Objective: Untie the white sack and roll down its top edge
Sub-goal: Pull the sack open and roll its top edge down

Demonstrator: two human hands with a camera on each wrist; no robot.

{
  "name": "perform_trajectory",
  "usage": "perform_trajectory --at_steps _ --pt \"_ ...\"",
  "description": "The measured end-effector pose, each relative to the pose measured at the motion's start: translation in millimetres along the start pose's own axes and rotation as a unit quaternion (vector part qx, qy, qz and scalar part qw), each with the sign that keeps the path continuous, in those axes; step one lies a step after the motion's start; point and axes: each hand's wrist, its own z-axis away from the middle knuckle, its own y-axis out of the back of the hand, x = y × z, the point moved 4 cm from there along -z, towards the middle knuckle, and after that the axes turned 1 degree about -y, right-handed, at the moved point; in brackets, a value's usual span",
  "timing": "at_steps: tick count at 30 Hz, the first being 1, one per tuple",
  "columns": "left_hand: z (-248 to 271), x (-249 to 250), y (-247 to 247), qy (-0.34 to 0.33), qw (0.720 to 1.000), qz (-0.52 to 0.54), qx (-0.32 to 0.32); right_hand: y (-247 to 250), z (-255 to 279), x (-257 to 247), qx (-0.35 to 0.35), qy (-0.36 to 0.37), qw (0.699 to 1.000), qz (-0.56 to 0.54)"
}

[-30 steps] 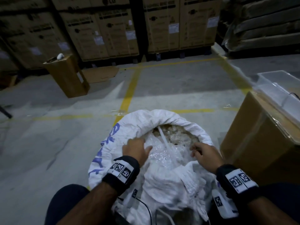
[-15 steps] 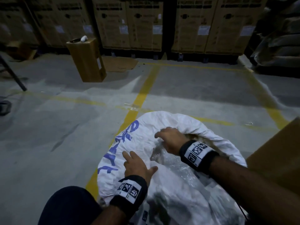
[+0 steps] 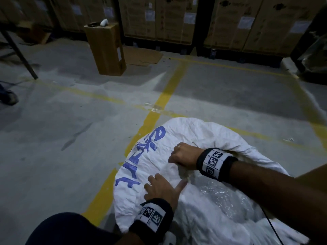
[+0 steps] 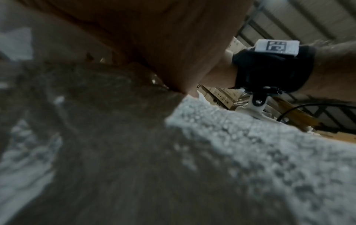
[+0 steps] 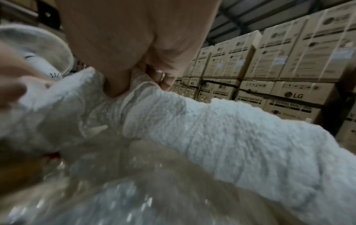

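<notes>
The white woven sack (image 3: 146, 174) with blue lettering stands on the floor between my knees, its mouth loose. My right hand (image 3: 180, 156) reaches across and grips a bunched fold of the sack's left rim, fingers curled. In the right wrist view those fingers (image 5: 161, 79) pinch the woven edge (image 5: 212, 129) above the clear plastic liner (image 5: 134, 190). My left hand (image 3: 161, 190) rests flat on the sack's outer side just below, fingers spread and thumb pointing toward the right hand. The liner (image 3: 217, 193) shows crumpled inside the mouth. The left wrist view is mostly dark palm (image 4: 163, 45) and fabric (image 4: 250, 144).
An upright cardboard box (image 3: 106, 50) with a small white object on top stands ahead at left. Stacked cartons (image 3: 159, 18) line the back. Yellow lines (image 3: 159, 103) cross the concrete floor. A dark pole (image 3: 17, 50) and a shoe (image 3: 8, 98) are at far left. A black cable (image 3: 270, 225) hangs under my right arm.
My right hand crossed from the right side of the mouth to the left rim and took hold of it. The left hand slid onto the sack's outer side. The view swung left.
</notes>
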Motion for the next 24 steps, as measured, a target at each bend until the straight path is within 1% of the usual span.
perform_trajectory --at_steps 1,4,7,9,11,12,15,16,18,20,21,22,23,24 --pt "0 3 0 -0.002 1.0 0.004 -0.003 5 -2 2 -0.004 -0.011 1.0 -0.025" --pt "-1 9 7 -0.026 1.0 0.007 -0.005 18 -6 13 -0.031 -0.081 0.992 -0.097" --pt "-2 4 29 -0.066 0.997 0.028 0.017 28 -5 23 -0.043 -0.128 0.977 -0.166" --pt "-2 -4 44 -0.107 0.989 0.092 0.035 34 -6 29 -0.051 -0.143 0.968 -0.199" --pt "2 -14 55 -0.135 0.975 0.17 0.05 36 -8 34 -0.062 -0.154 0.962 -0.217" --pt "3 -18 59 -0.144 0.971 0.18 0.058 36 -9 35 -0.067 -0.156 0.961 -0.217" --pt "2 -30 58 -0.148 0.978 0.133 0.063 30 -8 37 -0.082 -0.163 0.961 -0.21" --pt "4 -32 59 -0.145 0.978 0.134 0.067 28 -6 38 -0.084 -0.166 0.961 -0.205" --pt "5 -35 59 -0.16 0.975 0.136 0.079 26 -3 41 -0.076 -0.177 0.961 -0.199" --pt "9 -37 55 -0.185 0.979 0.044 0.076 25 -1 42 -0.065 -0.184 0.96 -0.201" --pt "12 -38 57 -0.189 0.977 0.003 0.094 25 -1 43 -0.057 -0.186 0.96 -0.2" --pt "17 -40 61 -0.202 0.97 -0.032 0.129 25 0 44 -0.049 -0.189 0.96 -0.198" --pt "21 -42 64 -0.22 0.962 -0.059 0.151 26 2 45 -0.046 -0.192 0.961 -0.195" --pt "26 -44 64 -0.221 0.957 -0.104 0.153 27 3 46 -0.046 -0.195 0.961 -0.19"
